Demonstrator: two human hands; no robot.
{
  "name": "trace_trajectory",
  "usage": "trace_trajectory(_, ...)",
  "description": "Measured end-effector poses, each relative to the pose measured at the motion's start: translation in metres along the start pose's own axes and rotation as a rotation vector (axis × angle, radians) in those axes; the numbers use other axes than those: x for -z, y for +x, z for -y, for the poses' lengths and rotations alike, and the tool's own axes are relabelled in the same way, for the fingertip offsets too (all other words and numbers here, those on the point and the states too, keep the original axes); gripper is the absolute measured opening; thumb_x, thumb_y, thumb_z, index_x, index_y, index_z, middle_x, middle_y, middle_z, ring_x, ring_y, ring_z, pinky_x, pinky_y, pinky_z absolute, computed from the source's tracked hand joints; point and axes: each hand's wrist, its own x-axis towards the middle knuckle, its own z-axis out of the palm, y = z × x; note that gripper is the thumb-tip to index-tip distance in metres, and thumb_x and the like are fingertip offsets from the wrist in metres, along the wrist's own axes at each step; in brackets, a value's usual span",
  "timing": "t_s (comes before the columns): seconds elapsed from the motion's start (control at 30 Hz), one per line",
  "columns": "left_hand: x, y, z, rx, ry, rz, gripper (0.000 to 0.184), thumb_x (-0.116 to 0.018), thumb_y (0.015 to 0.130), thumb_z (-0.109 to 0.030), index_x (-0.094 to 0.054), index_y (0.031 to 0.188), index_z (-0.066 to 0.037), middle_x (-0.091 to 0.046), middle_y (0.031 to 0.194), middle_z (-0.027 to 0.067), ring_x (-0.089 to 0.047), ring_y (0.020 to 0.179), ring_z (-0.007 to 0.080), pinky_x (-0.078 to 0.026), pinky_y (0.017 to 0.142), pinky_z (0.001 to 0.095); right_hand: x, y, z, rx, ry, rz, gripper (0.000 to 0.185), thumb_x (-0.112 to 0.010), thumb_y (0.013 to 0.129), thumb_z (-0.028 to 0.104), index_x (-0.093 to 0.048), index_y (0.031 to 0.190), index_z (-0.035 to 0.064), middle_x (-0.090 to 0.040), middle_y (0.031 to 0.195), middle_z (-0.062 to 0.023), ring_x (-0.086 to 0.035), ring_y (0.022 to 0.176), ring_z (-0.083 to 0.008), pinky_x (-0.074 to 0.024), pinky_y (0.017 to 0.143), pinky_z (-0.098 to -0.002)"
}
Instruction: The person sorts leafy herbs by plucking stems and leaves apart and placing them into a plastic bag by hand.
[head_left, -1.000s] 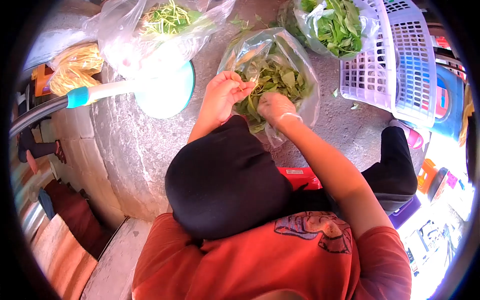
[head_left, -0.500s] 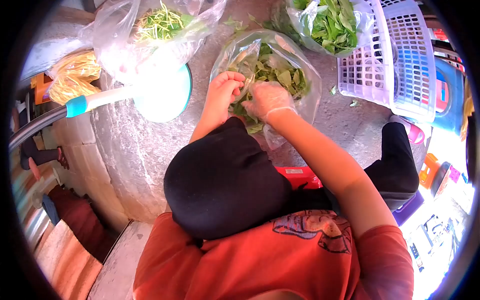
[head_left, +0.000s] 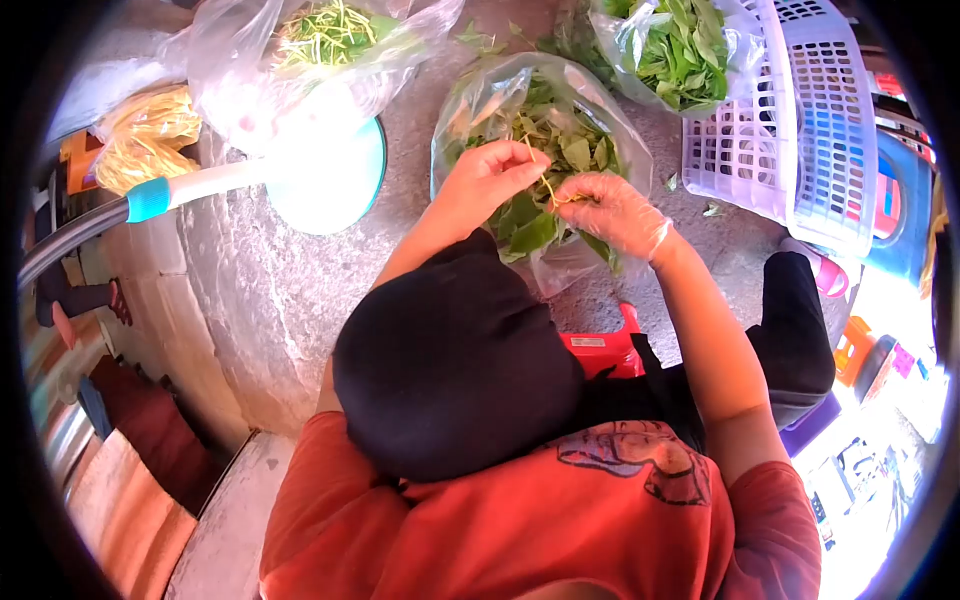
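Observation:
My bare left hand pinches a thin yellow strand; whether it is a stem or a band I cannot tell. The strand runs across to my right hand, which wears a clear plastic glove and is closed on its other end. Both hands are over an open clear plastic bag of green leaves. Larger leaves lie just below the hands, close to the right fingers; whether they join the strand is unclear.
A second bag holds thin yellow-green pieces. A bag of leaves leans by white plastic baskets. At left are a bright round lamp on a bent arm and a yellow bundle. A red stool is below.
My right hand has come up out of the leaves and moved right. The yellow strand now shows between both hands. My left hand has shifted slightly right.

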Motion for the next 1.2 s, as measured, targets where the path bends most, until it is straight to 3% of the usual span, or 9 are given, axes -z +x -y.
trace_trajectory(0.17, 0.0, -0.008, 0.0, 0.058, -0.158, -0.082, 0.012, -0.06, 0.085, -0.015, -0.062, 0.086, -0.003, -0.059, 0.081, -0.0014, -0.049, 0.068, 0.0042, -0.037, 0.059, 0.0184, -0.012, 0.006, 0.006, 0.073, 0.066, -0.026, 0.015, -0.058, 0.081, 0.014, -0.061, 0.09, 0.0011, -0.06, 0.079, -0.0032, -0.052, 0.076, -0.0082, -0.043, 0.071, -0.0235)
trace_trajectory(0.4, -0.002, -0.008, 0.009, 0.032, -0.264, -0.199, 0.012, -0.059, 0.086, -0.017, -0.058, 0.085, -0.006, -0.054, 0.073, -0.0025, -0.045, 0.06, 0.004, -0.032, 0.052, 0.0174, -0.033, 0.019, -0.007, -0.009, 0.34, -0.278, 0.019, -0.052, 0.082, 0.017, -0.059, 0.078, 0.0002, -0.059, 0.072, -0.0053, -0.051, 0.069, -0.0119, -0.0415, 0.066, -0.0275)
trace_trajectory(0.5, -0.006, -0.007, 0.012, 0.042, -0.273, -0.244, 0.012, -0.058, 0.087, -0.018, -0.056, 0.085, -0.005, -0.053, 0.072, -0.0025, -0.044, 0.06, 0.0045, -0.032, 0.052, 0.0175, -0.041, 0.035, -0.02, 0.518, -0.225, -0.567, 0.021, -0.047, 0.081, 0.016, -0.055, 0.07, -0.0009, -0.055, 0.065, -0.0105, -0.05, 0.061, -0.0179, -0.0406, 0.061, -0.0313)
trace_trajectory(0.6, -0.009, -0.003, 0.01, 0.056, -0.368, -0.294, 0.012, -0.056, 0.088, -0.016, -0.055, 0.086, -0.005, -0.052, 0.072, -0.0014, -0.045, 0.062, 0.0056, -0.034, 0.056, 0.0185, -0.057, 0.046, -0.013, 0.189, 0.085, -0.749, 0.022, -0.046, 0.078, 0.015, -0.052, 0.066, -0.0014, -0.05, 0.06, -0.0158, -0.048, 0.058, -0.0263, -0.0404, 0.058, -0.0345)
trace_trajectory(0.77, -0.006, 0.001, 0.013, -0.121, -0.276, -0.462, 0.01, -0.053, 0.089, -0.013, -0.054, 0.087, -0.003, -0.052, 0.074, 0.0009, -0.045, 0.067, 0.008, -0.036, 0.062, 0.0203, -0.057, 0.061, -0.021, 0.207, -0.141, -0.866, 0.024, -0.045, 0.079, 0.017, -0.057, 0.071, -0.0015, -0.056, 0.07, -0.022, -0.054, 0.068, -0.0351, -0.0421, 0.066, -0.0438)
trace_trajectory(0.87, -0.003, 0.0, 0.003, -0.182, -0.388, -0.464, 0.01, -0.053, 0.089, -0.012, -0.054, 0.087, -0.002, -0.051, 0.073, 0.0012, -0.045, 0.066, 0.0085, -0.036, 0.063, 0.0209, -0.049, 0.066, -0.036, 0.108, 0.098, -0.912, 0.024, -0.044, 0.081, 0.019, -0.057, 0.08, -0.0006, -0.057, 0.074, -0.017, -0.053, 0.07, -0.0291, -0.0426, 0.068, -0.0382)
trace_trajectory(0.9, -0.003, -0.002, 0.005, -0.149, -0.422, -0.436, 0.01, -0.055, 0.088, -0.012, -0.055, 0.086, -0.002, -0.053, 0.076, 0.0011, -0.046, 0.068, 0.0084, -0.036, 0.064, 0.0205, -0.05, 0.059, -0.032, 0.154, 0.391, -0.726, 0.022, -0.049, 0.085, 0.021, -0.056, 0.088, 0.0005, -0.056, 0.078, -0.0082, -0.05, 0.072, -0.0182, -0.0418, 0.069, -0.0309)
trace_trajectory(1.0, -0.007, -0.001, 0.003, -0.113, -0.429, -0.451, 0.01, -0.057, 0.087, -0.011, -0.057, 0.086, -0.001, -0.056, 0.08, 0.0014, -0.048, 0.07, 0.0076, -0.038, 0.066, 0.0201, -0.061, 0.04, 0.011, 0.035, 0.406, -0.569, 0.022, -0.053, 0.087, 0.022, -0.055, 0.094, 0.0016, -0.053, 0.08, -0.0025, -0.046, 0.074, -0.0105, -0.0405, 0.069, -0.0257)
trace_trajectory(1.2, -0.007, -0.001, 0.004, -0.045, -0.576, -0.374, 0.006, -0.059, 0.085, -0.008, -0.058, 0.088, -0.003, -0.059, 0.083, 0.0021, -0.052, 0.073, 0.0078, -0.043, 0.067, 0.0215, -0.077, 0.049, 0.01, 0.058, 0.796, -0.451, 0.018, -0.056, 0.085, 0.015, -0.056, 0.098, 0.0025, -0.056, 0.083, -0.0005, -0.049, 0.077, -0.0078, -0.0416, 0.069, -0.0231)
